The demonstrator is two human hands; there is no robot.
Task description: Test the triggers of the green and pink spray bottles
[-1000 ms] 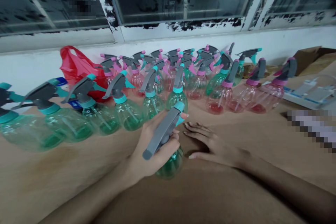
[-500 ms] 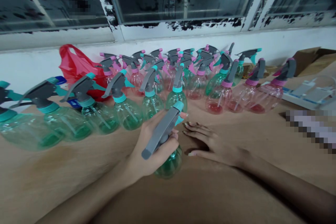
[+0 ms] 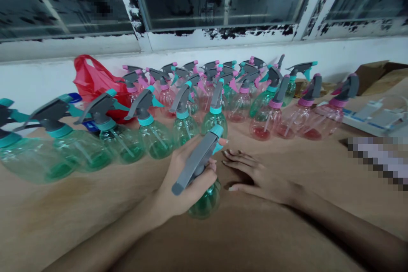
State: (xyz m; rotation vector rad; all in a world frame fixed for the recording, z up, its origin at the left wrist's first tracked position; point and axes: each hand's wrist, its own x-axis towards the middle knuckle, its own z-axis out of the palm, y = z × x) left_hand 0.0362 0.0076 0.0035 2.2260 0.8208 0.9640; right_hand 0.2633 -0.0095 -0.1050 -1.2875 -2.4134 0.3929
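My left hand (image 3: 188,178) is wrapped round the neck of a green spray bottle (image 3: 205,204) with a grey head and a turquoise nozzle. The bottle is upright in front of me, its collar hidden by my fingers. Just right of it, my right hand (image 3: 251,174) lies palm down on the wooden table (image 3: 306,229), fingers stretched out, holding nothing. Beyond my left hand stands a row of green spray bottles, the closest being one green bottle (image 3: 215,122) and another (image 3: 185,129) beside it.
Pink spray bottles (image 3: 262,126) stand at the right of the row, with many mixed ones behind. A red plastic bag (image 3: 95,80) sits back left. At the right are a cardboard box (image 3: 376,77), a white tray (image 3: 366,123) and a blurred-out item (image 3: 379,155). A window wall closes the back.
The camera view shifts very slightly. Both hands and the bottle in my left hand keep their places.
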